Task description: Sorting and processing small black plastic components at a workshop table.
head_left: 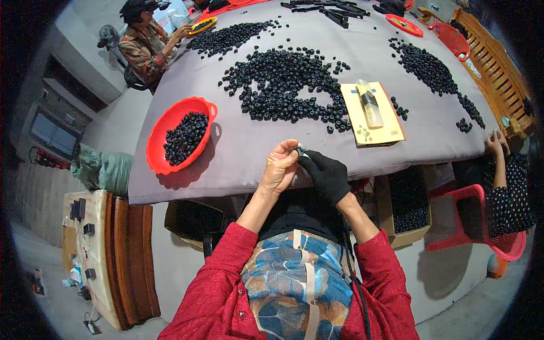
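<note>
My bare left hand [280,166] pinches a small dark piece [297,149] just over the table's near edge. It looks like one of the small round black parts [277,85] heaped across the cloth, though fingertips cover most of it. My right hand [327,174], in a black glove, meets the left with its fingers closed. A thin pale bit [304,153] shows at its fingertips; I cannot tell what it is. To the left, a red plastic basket [154,141] holds many more of these black parts. A yellow booklet [376,131] with a clear-and-black tube [369,105] on it lies ahead to the right.
Grey cloth covers the table [238,153]. Further heaps [428,68] lie at far left and right, with long black strips [334,14] at the back. A co-worker [148,48] sits far left, another [507,192] at right by a pink chair [470,218]. Cardboard boxes [411,235] stand below.
</note>
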Action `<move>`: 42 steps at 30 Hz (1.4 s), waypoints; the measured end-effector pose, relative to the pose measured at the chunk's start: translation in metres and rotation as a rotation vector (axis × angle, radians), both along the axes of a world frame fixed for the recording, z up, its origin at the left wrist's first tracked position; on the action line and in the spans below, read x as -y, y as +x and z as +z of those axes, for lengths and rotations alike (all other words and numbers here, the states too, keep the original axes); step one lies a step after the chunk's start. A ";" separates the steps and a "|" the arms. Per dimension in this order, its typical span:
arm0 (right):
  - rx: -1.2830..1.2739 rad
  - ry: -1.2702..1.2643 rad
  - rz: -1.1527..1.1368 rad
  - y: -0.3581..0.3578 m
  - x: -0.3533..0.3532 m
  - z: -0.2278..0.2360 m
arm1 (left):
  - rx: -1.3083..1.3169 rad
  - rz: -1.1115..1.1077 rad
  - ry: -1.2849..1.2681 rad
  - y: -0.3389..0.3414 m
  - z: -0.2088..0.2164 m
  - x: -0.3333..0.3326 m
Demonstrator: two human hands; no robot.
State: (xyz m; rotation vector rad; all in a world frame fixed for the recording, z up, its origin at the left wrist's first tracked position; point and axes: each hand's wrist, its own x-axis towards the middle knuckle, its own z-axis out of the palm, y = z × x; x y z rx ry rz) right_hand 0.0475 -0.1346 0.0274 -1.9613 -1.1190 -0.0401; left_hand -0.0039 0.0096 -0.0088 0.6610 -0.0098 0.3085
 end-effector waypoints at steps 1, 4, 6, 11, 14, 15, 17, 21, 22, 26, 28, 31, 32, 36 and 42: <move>-0.029 -0.016 -0.001 -0.002 0.000 0.005 | -0.005 -0.005 -0.005 0.000 0.000 0.000; -0.011 -0.014 0.004 -0.002 0.000 0.005 | -0.004 0.001 0.000 -0.001 0.003 0.001; 0.036 0.004 0.009 -0.002 0.000 0.003 | 0.003 0.012 0.009 -0.001 0.004 0.001; -0.147 -0.031 -0.030 -0.004 -0.002 0.010 | -0.023 -0.004 0.033 -0.001 0.001 -0.001; -0.227 -0.023 -0.051 -0.003 -0.003 0.011 | -0.014 0.001 0.045 0.000 0.001 -0.001; -0.227 -0.023 -0.051 -0.003 -0.003 0.010 | -0.014 0.000 0.045 0.000 0.000 0.000; -0.115 -0.028 -0.069 -0.003 -0.004 0.008 | -0.034 0.037 0.058 0.000 -0.001 0.000; -0.187 0.037 -0.088 -0.003 -0.006 0.006 | -0.030 0.029 0.067 0.000 -0.001 -0.001; -0.176 0.012 -0.090 -0.003 -0.007 0.005 | -0.021 0.023 0.070 -0.001 0.000 0.000; -0.161 -0.001 -0.090 -0.002 -0.008 0.002 | -0.011 0.025 0.069 -0.001 0.001 0.001; -0.152 -0.028 -0.100 -0.002 -0.007 0.006 | -0.005 0.019 0.069 0.000 0.000 0.000; -0.122 -0.058 -0.100 -0.003 -0.007 0.009 | -0.002 0.016 0.072 -0.001 0.000 0.000; -0.099 -0.061 -0.092 -0.003 -0.007 0.010 | -0.003 0.015 0.074 -0.001 0.000 0.000; -0.129 -0.048 -0.094 -0.004 -0.007 0.010 | -0.004 0.025 0.087 0.001 -0.002 -0.001; -0.177 -0.118 -0.135 -0.003 -0.010 0.010 | -0.022 0.036 0.099 0.001 -0.005 -0.002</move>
